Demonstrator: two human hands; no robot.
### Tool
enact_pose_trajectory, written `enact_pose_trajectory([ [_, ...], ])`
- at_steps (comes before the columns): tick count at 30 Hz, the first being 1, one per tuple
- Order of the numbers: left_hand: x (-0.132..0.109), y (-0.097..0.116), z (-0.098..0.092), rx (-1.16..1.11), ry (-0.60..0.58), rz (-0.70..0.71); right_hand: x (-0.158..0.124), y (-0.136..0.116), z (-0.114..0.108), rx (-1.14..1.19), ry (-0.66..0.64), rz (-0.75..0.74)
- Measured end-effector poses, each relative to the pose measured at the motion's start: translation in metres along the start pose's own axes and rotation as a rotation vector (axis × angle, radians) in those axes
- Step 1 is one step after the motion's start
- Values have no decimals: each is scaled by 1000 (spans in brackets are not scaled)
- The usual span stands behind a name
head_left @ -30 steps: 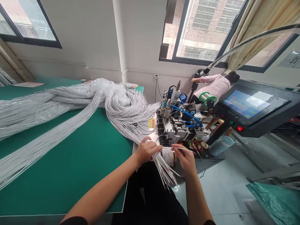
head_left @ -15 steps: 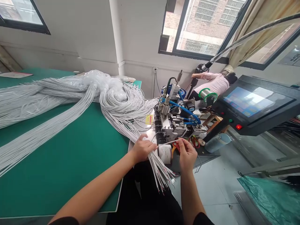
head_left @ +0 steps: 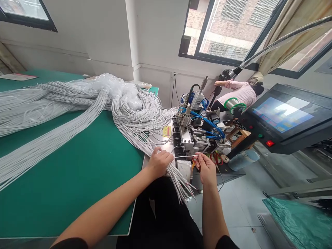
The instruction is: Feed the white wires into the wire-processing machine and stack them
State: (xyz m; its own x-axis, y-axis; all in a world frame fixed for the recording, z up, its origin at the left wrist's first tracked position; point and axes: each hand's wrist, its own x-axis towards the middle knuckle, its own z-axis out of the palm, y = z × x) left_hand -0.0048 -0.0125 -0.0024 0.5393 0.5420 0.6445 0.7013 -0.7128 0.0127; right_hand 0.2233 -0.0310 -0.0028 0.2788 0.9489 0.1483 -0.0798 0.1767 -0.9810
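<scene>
My left hand [head_left: 160,162] is closed around a bundle of thin white cables [head_left: 180,183], whose loose ends fan out below it over my lap. One single cable [head_left: 186,156] runs level from the left hand's fingertips to my right hand [head_left: 206,168], which pinches its end between thumb and fingers. Behind both hands stands a bench machine [head_left: 193,135] with metal clamps and blue air tubes. Several cables lead from its black track back to a looped heap of white cables [head_left: 142,114] on the green table [head_left: 103,173].
A plastic-wrapped cable bundle [head_left: 109,83] lies farther back on the table. At the right are a control screen [head_left: 284,110], a solder wire spool [head_left: 234,104] and a bucket [head_left: 243,159]. Red-handled scissors [head_left: 216,158] lie near my right hand. A person in pink [head_left: 238,93] is beyond the machine.
The view has shifted slightly, moving the machine and screen a little rightward. Both hands keep their grips; the single cable now lies more level, and the bundle's loose ends sit slightly higher.
</scene>
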Motion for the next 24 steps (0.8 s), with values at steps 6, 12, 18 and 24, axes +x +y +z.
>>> enact_pose_trajectory([
  [6,0,-1,0,-12,22,54,2,2,4,17,-33,24],
  [12,3,1,-2,38,111,41,3,0,7,-11,-55,70],
  [18,6,1,-2,70,141,77,6,-3,6,-67,-86,88],
  [24,4,0,0,69,78,50,18,3,-5,-180,-150,135],
])
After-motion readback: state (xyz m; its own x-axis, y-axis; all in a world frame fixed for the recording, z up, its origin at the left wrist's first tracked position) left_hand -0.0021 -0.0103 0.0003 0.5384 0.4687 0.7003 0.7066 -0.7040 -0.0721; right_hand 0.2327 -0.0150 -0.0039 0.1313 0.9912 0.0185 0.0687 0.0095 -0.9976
